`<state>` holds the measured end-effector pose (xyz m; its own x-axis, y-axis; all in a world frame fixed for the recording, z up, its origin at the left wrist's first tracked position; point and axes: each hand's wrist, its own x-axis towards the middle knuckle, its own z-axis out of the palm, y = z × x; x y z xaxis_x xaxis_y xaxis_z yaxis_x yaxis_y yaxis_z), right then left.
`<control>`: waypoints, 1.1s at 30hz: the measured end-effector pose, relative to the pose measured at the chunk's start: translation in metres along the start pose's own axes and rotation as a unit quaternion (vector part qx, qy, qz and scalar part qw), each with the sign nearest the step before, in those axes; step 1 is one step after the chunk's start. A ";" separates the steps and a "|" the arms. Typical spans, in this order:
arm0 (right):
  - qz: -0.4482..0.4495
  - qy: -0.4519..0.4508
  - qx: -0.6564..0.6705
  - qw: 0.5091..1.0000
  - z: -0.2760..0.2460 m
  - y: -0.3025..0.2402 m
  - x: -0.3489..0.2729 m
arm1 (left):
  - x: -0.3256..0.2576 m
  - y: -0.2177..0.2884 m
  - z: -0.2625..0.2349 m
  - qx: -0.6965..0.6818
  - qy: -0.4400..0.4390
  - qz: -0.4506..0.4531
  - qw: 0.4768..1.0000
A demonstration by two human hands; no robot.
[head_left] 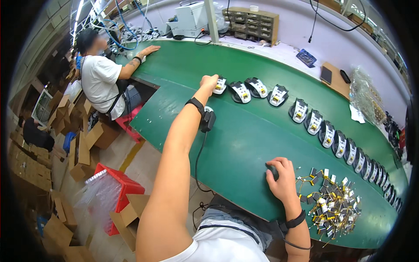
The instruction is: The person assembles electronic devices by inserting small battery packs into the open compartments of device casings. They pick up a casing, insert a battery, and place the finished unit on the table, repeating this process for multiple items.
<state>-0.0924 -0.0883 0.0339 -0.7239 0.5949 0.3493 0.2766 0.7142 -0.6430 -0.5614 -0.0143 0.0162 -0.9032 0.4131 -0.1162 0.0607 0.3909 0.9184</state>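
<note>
My left hand (208, 83) reaches far across the green bench, its fingers closed around the edge of a black-and-white mouse-shaped housing (220, 85). That housing is at the left end of a long curved row of similar open housings (278, 95), with small yellow parts inside those nearest. My right hand (282, 178) rests low over the near part of the bench, fingers curled and thumb bent toward them. Something dark shows between thumb and fingers, too small to make out. Beside it lies a heap of small black-and-white battery-like packs with yellow wires (334, 203).
A strapped black device with a cable (207, 120) hangs at my left wrist. One co-worker (99, 70) sits at the far left, a hand on the bench. A red crate (131, 187) and cardboard boxes (80, 155) stand on the floor. A parts cabinet (251, 24) stands behind.
</note>
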 end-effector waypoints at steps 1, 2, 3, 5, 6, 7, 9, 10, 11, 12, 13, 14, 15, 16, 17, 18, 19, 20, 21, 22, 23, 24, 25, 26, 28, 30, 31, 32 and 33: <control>0.002 0.004 -0.007 1.000 -0.002 0.002 0.000 | -0.004 0.004 0.006 0.160 -0.007 0.039 0.986; 0.001 0.005 -0.010 1.000 -0.001 0.001 -0.001 | -0.010 0.003 0.010 0.227 0.032 0.091 0.969; -0.001 0.005 -0.012 1.000 -0.001 -0.001 -0.002 | -0.016 0.003 0.012 0.291 0.073 0.141 0.943; -0.001 0.007 -0.015 1.000 -0.003 0.001 -0.003 | -0.033 0.021 0.016 0.312 -0.002 0.143 0.939; 0.003 0.008 -0.019 1.000 -0.004 0.003 -0.003 | -0.055 0.037 0.023 0.339 -0.037 0.140 0.929; 0.007 0.009 -0.020 1.000 -0.005 0.003 -0.003 | -0.085 0.049 0.032 0.369 -0.071 0.136 0.917; 0.006 0.005 -0.018 1.000 -0.004 0.001 -0.004 | -0.111 0.050 0.042 0.437 -0.107 0.124 0.885; 0.006 0.006 -0.018 1.000 -0.002 0.002 -0.004 | -0.114 0.049 0.047 0.474 -0.115 0.121 0.864; 0.005 0.007 -0.020 1.000 -0.002 0.003 -0.004 | -0.115 0.049 0.050 0.497 -0.109 0.118 0.853; 0.004 0.002 -0.016 1.000 -0.004 0.003 -0.004 | -0.112 0.047 0.053 0.499 -0.108 0.130 0.850; 0.005 -0.003 -0.013 1.000 -0.005 0.002 -0.004 | -0.106 0.043 0.054 0.500 -0.109 0.142 0.847; 0.010 -0.006 -0.008 1.000 -0.005 0.003 -0.005 | -0.100 0.038 0.057 0.504 -0.112 0.157 0.842; 0.007 0.000 -0.010 1.000 -0.006 0.003 -0.005 | -0.090 0.037 0.052 0.510 -0.141 0.187 0.828; 0.005 0.000 -0.009 1.000 -0.005 0.004 -0.005 | -0.077 0.034 0.042 0.507 -0.165 0.221 0.817; 0.001 0.000 -0.005 1.000 -0.003 0.004 -0.004 | -0.062 0.031 0.029 0.504 -0.179 0.239 0.810; -0.002 0.000 -0.005 1.000 -0.003 0.005 -0.005 | -0.055 0.033 0.022 0.498 -0.195 0.257 0.805; 0.002 -0.001 -0.002 1.000 -0.002 0.005 -0.006 | -0.052 0.033 0.020 0.510 -0.177 0.247 0.805; 0.007 -0.001 -0.005 1.000 -0.004 0.005 -0.005 | -0.052 0.036 0.021 0.517 -0.159 0.240 0.806; 0.011 -0.002 -0.006 1.000 -0.005 0.005 -0.004 | -0.053 0.039 0.025 0.524 -0.140 0.232 0.807; 0.009 0.000 -0.006 1.000 -0.006 0.005 -0.004 | -0.056 0.042 0.034 0.512 -0.110 0.270 0.808; 0.004 -0.002 -0.003 1.000 -0.002 0.004 -0.004 | -0.056 0.037 0.042 0.499 -0.077 0.303 0.808; 0.002 -0.003 -0.007 1.000 -0.002 0.005 -0.003 | -0.066 0.041 0.056 0.480 -0.048 0.339 0.808; -0.004 -0.002 -0.009 1.000 -0.001 0.006 -0.003 | -0.077 0.046 0.072 0.428 -0.071 0.335 0.837; 0.001 -0.003 -0.010 1.000 -0.003 0.008 -0.003 | -0.085 0.053 0.090 0.419 -0.103 0.332 0.839; 0.019 -0.007 -0.012 1.000 -0.007 0.011 -0.005 | -0.118 0.072 0.120 0.477 -0.108 0.299 0.819; 0.004 -0.004 -0.013 1.000 -0.006 0.009 -0.006 | -0.110 0.065 0.131 0.489 -0.121 0.315 0.804; -0.003 -0.003 -0.015 1.000 -0.007 0.008 -0.006 | -0.104 0.061 0.135 0.494 -0.127 0.324 0.797; 0.001 -0.006 -0.020 1.000 -0.009 0.012 -0.008 | -0.102 0.061 0.135 0.461 -0.177 0.337 0.802; -0.001 -0.006 -0.016 1.000 -0.007 0.012 -0.007 | -0.094 0.058 0.125 0.442 -0.218 0.365 0.790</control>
<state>-0.0798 -0.0815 0.0288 -0.7321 0.5895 0.3414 0.2959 0.7266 -0.6201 -0.4200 0.0722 0.0328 -0.2704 0.9624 0.0255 0.9444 0.2600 0.2014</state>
